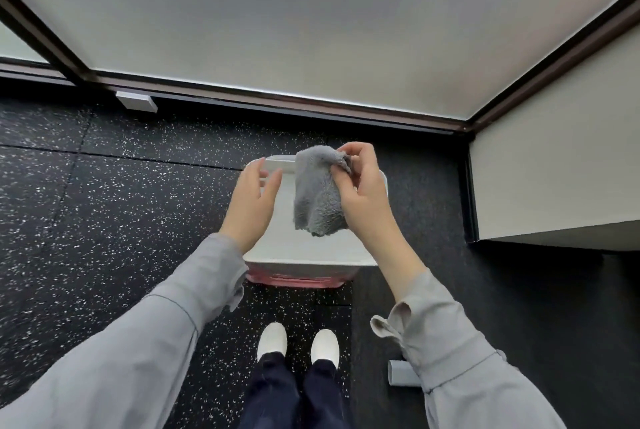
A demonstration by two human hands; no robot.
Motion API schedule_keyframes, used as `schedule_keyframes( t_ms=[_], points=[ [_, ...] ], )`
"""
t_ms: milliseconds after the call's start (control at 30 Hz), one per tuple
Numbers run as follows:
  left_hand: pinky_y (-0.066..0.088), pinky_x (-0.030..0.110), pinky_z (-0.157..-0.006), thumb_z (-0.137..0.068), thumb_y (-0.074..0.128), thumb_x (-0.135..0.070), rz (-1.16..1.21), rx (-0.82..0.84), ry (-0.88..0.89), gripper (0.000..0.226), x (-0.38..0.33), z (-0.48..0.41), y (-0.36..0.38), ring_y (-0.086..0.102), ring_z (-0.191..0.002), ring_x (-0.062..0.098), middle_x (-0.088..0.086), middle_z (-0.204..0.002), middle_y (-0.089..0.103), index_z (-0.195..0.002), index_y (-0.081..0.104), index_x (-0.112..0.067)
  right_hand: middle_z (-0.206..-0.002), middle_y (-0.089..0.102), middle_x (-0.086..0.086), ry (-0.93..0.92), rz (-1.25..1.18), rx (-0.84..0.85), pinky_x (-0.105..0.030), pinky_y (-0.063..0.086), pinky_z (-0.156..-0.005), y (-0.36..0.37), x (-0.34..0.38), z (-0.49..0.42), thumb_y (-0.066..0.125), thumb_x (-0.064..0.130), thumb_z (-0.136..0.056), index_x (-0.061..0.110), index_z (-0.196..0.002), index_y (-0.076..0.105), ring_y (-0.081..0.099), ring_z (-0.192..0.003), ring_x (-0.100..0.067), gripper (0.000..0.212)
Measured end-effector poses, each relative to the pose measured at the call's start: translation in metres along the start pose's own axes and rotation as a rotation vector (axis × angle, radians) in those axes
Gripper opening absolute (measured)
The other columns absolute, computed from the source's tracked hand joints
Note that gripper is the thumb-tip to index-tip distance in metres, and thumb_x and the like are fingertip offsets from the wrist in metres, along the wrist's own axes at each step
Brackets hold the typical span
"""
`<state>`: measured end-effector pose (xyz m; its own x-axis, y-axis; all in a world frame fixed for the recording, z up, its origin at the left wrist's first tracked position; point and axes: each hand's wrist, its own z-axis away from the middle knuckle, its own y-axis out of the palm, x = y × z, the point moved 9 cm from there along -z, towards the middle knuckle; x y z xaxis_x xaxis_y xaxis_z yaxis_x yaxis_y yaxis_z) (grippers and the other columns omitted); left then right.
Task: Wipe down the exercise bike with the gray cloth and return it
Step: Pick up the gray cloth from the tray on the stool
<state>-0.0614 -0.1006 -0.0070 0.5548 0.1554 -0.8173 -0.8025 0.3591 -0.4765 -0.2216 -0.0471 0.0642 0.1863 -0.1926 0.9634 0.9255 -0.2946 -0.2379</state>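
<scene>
A fluffy gray cloth (pixel 318 191) hangs bunched above a white bin (pixel 311 260) with a pink base that stands on the floor in front of me. My right hand (pixel 363 193) pinches the cloth's upper edge between thumb and fingers. My left hand (pixel 252 200) hovers just left of the cloth with its fingers spread and nothing in it. The exercise bike is out of view.
Black speckled rubber flooring (pixel 104 203) surrounds the bin. A frosted window (pixel 311 20) with a dark frame rises behind it. A white ledge (pixel 554 169) juts out at the right. A gray cylinder (pixel 401 373) lies on the floor by my right sleeve. My white shoes (pixel 298 342) stand below the bin.
</scene>
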Motion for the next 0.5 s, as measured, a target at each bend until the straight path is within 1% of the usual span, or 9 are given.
schedule_keyframes(
  t_ms=[33, 67, 167, 200, 267, 333, 400, 433, 500],
  points=[
    [0.035, 0.028, -0.094, -0.098, 0.034, -0.039, 0.087, 0.04, -0.032, 0.05, -0.014, 0.007, 0.002, 0.045, -0.111, 0.013, 0.0, -0.129, 0.045, -0.141, 0.03, -0.013, -0.098, 0.058, -0.003, -0.011, -0.041, 0.013, -0.025, 0.046, -0.08, -0.004, 0.017, 0.006, 0.048, 0.005, -0.096, 0.017, -0.105, 0.045, 0.056, -0.089, -0.011, 0.015],
    [0.038, 0.03, -0.095, -0.098, 0.032, -0.041, 0.194, 0.09, -0.068, 0.052, -0.027, 0.014, 0.005, 0.049, -0.112, 0.016, 0.003, -0.131, 0.049, -0.14, 0.034, -0.011, -0.1, 0.059, -0.003, -0.025, -0.086, 0.021, -0.025, 0.047, -0.08, -0.009, 0.034, 0.011, 0.049, 0.005, -0.096, 0.018, -0.106, 0.046, 0.056, -0.09, -0.01, 0.016],
    [0.046, 0.035, -0.092, -0.087, 0.037, -0.058, 0.555, 0.252, -0.179, 0.068, -0.068, 0.041, 0.011, 0.059, -0.112, 0.027, 0.014, -0.123, 0.062, -0.124, 0.054, -0.003, -0.101, 0.066, 0.0, -0.013, -0.262, 0.001, -0.024, 0.051, -0.082, -0.031, 0.071, 0.027, 0.053, 0.005, -0.094, 0.022, -0.107, 0.05, 0.061, -0.094, -0.008, 0.021],
    [0.047, 0.035, -0.09, -0.086, 0.037, -0.059, 0.644, 0.311, -0.202, 0.07, -0.082, 0.051, 0.012, 0.061, -0.109, 0.027, 0.014, -0.12, 0.064, -0.122, 0.057, -0.003, -0.102, 0.068, 0.002, 0.015, -0.324, -0.02, -0.026, 0.052, -0.085, -0.04, 0.08, 0.033, 0.055, 0.005, -0.093, 0.022, -0.109, 0.051, 0.064, -0.097, -0.01, 0.023],
    [0.049, 0.031, -0.083, -0.093, 0.035, -0.053, 0.762, 0.387, -0.246, 0.06, -0.098, 0.07, 0.015, 0.063, -0.099, 0.02, 0.009, -0.111, 0.068, -0.121, 0.059, -0.006, -0.105, 0.071, -0.001, 0.103, -0.419, -0.073, -0.032, 0.054, -0.089, -0.053, 0.08, 0.043, 0.059, 0.009, -0.091, 0.017, -0.112, 0.055, 0.066, -0.103, -0.017, 0.023],
    [0.051, 0.029, -0.077, -0.096, 0.042, -0.04, 0.809, 0.34, -0.233, 0.044, -0.114, 0.088, 0.008, 0.064, -0.09, 0.017, 0.005, -0.101, 0.07, -0.115, 0.063, -0.006, -0.101, 0.072, -0.004, 0.172, -0.498, -0.136, -0.033, 0.056, -0.084, -0.067, 0.082, 0.059, 0.063, 0.011, -0.089, 0.011, -0.109, 0.061, 0.068, -0.098, -0.02, 0.02],
    [0.055, 0.025, -0.069, -0.094, 0.051, -0.024, 0.783, 0.223, -0.16, 0.022, -0.125, 0.106, -0.005, 0.068, -0.08, 0.009, -0.008, -0.084, 0.075, -0.1, 0.067, -0.01, -0.095, 0.073, -0.006, 0.237, -0.541, -0.178, -0.037, 0.057, -0.08, -0.076, 0.079, 0.079, 0.064, 0.014, -0.088, 0.008, -0.104, 0.065, 0.068, -0.092, -0.022, 0.017],
    [0.055, 0.023, -0.066, -0.093, 0.054, -0.019, 0.751, 0.171, -0.127, 0.014, -0.128, 0.116, -0.011, 0.068, -0.075, 0.004, -0.013, -0.076, 0.074, -0.093, 0.067, -0.014, -0.093, 0.072, -0.007, 0.262, -0.532, -0.2, -0.041, 0.056, -0.08, -0.078, 0.077, 0.088, 0.064, 0.014, -0.088, 0.007, -0.101, 0.066, 0.068, -0.09, -0.024, 0.015],
    [0.056, 0.02, -0.063, -0.09, 0.058, -0.014, 0.65, 0.083, -0.068, 0.009, -0.134, 0.135, -0.023, 0.067, -0.072, 0.004, -0.01, -0.073, 0.072, -0.087, 0.066, -0.018, -0.091, 0.071, -0.009, 0.278, -0.426, -0.28, -0.047, 0.054, -0.083, -0.084, 0.076, 0.107, 0.063, 0.012, -0.089, 0.009, -0.095, 0.068, 0.066, -0.088, -0.024, 0.009]
  ],
)
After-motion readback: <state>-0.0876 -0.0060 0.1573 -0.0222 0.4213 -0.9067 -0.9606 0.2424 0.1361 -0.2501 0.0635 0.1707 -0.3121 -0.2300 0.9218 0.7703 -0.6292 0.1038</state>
